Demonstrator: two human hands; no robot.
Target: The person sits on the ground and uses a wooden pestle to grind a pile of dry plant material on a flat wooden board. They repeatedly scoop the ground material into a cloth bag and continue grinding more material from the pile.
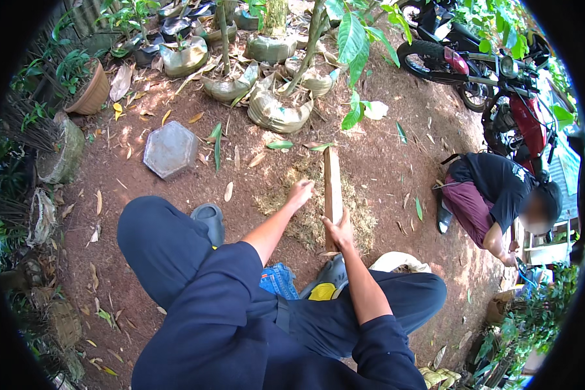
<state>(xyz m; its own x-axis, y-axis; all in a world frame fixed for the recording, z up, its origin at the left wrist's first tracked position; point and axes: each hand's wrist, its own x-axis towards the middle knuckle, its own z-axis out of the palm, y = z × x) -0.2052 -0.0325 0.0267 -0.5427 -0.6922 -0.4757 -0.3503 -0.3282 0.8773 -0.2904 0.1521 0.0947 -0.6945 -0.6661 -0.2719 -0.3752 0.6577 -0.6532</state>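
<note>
My right hand (340, 229) grips a long squared piece of wood (333, 183) near its lower end. The wood points away from me, over a patch of pale dry shavings or fibres (360, 214) on the brown soil. Left of the wood, apart from it, my left hand (301, 194) hangs above the patch with its fingers curled. Whether anything small is inside those fingers is too blurred to tell. Between my bent legs are a piece of blue denim (278, 281) and a grey clog (332, 274) with something yellow at its opening.
A hexagonal concrete block (170, 150) lies ahead left. Plants in grow bags (280, 109) line the far side, with a terracotta-coloured pot (91, 88) at left. A white sack (400, 262) lies by my right knee. At right, a person (497, 195) bends near a red motorcycle (528, 124).
</note>
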